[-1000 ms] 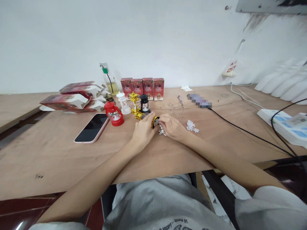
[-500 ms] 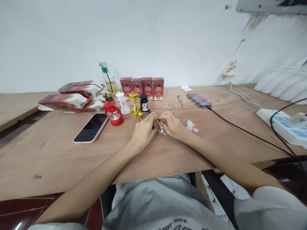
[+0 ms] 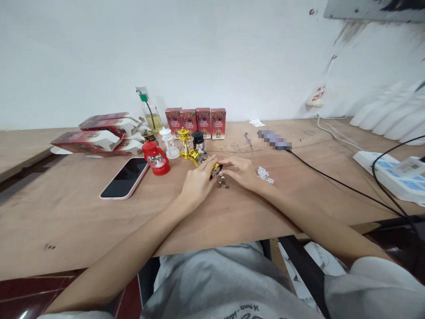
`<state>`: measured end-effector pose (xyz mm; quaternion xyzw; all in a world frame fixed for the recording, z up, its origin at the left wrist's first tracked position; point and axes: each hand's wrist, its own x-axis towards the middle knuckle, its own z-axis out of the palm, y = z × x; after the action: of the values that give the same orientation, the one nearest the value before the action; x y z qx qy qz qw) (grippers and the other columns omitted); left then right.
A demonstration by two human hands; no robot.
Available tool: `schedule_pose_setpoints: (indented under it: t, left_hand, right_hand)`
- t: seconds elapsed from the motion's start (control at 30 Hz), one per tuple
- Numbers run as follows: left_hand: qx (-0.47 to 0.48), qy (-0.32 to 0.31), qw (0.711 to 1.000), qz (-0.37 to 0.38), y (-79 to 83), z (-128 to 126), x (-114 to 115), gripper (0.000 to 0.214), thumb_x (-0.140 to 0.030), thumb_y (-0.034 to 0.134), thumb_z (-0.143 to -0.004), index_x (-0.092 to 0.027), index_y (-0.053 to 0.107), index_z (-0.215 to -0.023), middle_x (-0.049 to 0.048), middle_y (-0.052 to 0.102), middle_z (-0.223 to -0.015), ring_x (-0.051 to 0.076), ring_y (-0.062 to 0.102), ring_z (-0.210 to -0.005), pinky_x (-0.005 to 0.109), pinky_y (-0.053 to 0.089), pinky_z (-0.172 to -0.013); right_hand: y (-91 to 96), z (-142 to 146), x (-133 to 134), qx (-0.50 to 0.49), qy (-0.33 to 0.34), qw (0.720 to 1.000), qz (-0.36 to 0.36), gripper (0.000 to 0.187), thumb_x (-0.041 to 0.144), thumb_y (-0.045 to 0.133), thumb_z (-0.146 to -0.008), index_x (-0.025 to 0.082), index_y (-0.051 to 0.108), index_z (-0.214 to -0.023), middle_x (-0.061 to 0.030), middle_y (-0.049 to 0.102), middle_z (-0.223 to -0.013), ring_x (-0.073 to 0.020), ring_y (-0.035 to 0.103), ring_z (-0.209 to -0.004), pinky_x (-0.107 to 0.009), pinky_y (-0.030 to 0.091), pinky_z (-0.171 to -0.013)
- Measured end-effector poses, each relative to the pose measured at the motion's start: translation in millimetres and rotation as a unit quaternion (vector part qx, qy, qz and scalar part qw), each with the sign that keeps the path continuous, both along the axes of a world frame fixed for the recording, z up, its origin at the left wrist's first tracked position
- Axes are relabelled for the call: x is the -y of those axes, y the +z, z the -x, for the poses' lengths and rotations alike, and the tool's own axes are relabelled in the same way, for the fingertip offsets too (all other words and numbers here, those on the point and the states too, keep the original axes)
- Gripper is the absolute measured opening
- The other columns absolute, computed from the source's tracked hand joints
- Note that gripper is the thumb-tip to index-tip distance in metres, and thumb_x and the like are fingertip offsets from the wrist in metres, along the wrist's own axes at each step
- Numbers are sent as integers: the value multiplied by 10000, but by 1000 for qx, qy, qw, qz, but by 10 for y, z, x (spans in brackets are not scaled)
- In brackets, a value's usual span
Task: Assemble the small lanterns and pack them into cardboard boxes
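Observation:
Both hands meet at the middle of the wooden table. My left hand is closed round a small round gold lantern part, pinched between thumb and fingers. My right hand touches the same gold part from the right with its fingertips together. Small metal bits lie on the table just under the hands. A gold lantern body lies on its side right behind my left hand.
Red, white, gold and black mini lanterns stand behind. A phone lies left, flat boxes beyond it, red boxes and an oil bottle at the wall. White tabs, a cable and power strip are right.
Both hands shifted slightly away from me with the gold part. The metal bits that were beside my right fingers now lie uncovered on the table.

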<state>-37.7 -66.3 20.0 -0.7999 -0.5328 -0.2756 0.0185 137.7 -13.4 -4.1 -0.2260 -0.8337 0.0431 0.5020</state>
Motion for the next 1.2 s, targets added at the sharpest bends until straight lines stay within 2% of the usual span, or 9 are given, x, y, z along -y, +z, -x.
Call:
schedule_pose_setpoints:
  t: [0.13, 0.3, 0.47, 0.63, 0.7, 0.77, 0.9, 1.07, 1.2]
  left_hand:
    - [-9, -12, 1000, -11, -34, -10, 3, 411, -236, 523, -891, -203, 509, -1301, 82, 533, -1366, 229, 575, -1186, 334, 531, -887]
    - [-1, -44, 998, -48, -89, 6, -15, 384, -243, 527, -899, -201, 519, -1281, 82, 541, -1358, 222, 581, -1180, 337, 524, -919]
    - [17, -84, 990, -109, -106, 27, -31, 335, -291, 491, -924, -198, 533, -1243, 85, 587, -1308, 217, 603, -1150, 356, 520, -946]
    - [48, -111, 984, -130, -46, 23, -20, 340, -229, 529, -899, -191, 524, -1236, 86, 594, -1298, 207, 589, -1172, 362, 502, -982]
    - [67, -105, 983, -136, -26, 28, -24, 362, -229, 566, -879, -195, 522, -1237, 85, 599, -1292, 208, 583, -1179, 362, 502, -983]
    - [89, -92, 982, -139, -14, 37, -36, 362, -250, 596, -865, -200, 537, -1219, 79, 614, -1272, 211, 596, -1161, 361, 514, -966]
    - [115, -71, 981, -138, -2, 45, -52, 303, -279, 611, -861, -201, 582, -1152, 65, 645, -1226, 213, 634, -1098, 330, 554, -875]
    - [113, -72, 980, -150, 7, 25, -36, 262, -277, 593, -874, -197, 598, -1124, 59, 660, -1202, 209, 644, -1080, 308, 561, -841]
    - [115, -74, 978, -160, 1, 35, -45, 257, -278, 589, -877, -199, 601, -1121, 55, 662, -1199, 203, 645, -1079, 296, 559, -844]
  right_hand:
    - [-8, 1, -4, -15, -6, 1000, 6, 129, 300, 686, -798, 184, 660, -849, -20, 719, -808, -158, 681, -771, -280, 539, -704]
    - [8, 10, -9, -22, -3, 1000, -1, 212, 383, 673, -797, 176, 628, -785, -24, 681, -762, -157, 652, -730, -280, 516, -671]
    - [34, 6, 6, -15, -6, 999, 30, 283, 464, 649, -798, 185, 605, -782, -25, 664, -757, -153, 635, -717, -288, 513, -672]
    - [110, -76, -30, -13, 8, 996, 85, 290, 497, 593, -835, 208, 614, -829, -16, 674, -796, -149, 642, -733, -312, 524, -711]
    - [152, -147, -82, -29, -28, 991, 126, 313, 513, 526, -872, 213, 614, -852, -19, 674, -823, -152, 640, -751, -318, 522, -706]
    - [183, -241, -150, -44, -104, 980, 167, 348, 523, 470, -895, 204, 605, -853, -32, 668, -826, -161, 630, -756, -319, 512, -683]
    - [164, -450, -307, 5, -231, 944, 236, 330, 504, 551, -847, 176, 588, -842, -47, 664, -784, -172, 602, -698, -323, 486, -654]
    - [80, -559, -433, 74, -281, 914, 284, 233, 405, 600, -812, 173, 588, -835, -56, 666, -799, -180, 607, -737, -300, 475, -647]
    - [54, -515, -434, 129, -281, 910, 274, 148, 300, 555, -837, 165, 603, -877, -73, 675, -817, -190, 623, -755, -301, 467, -646]
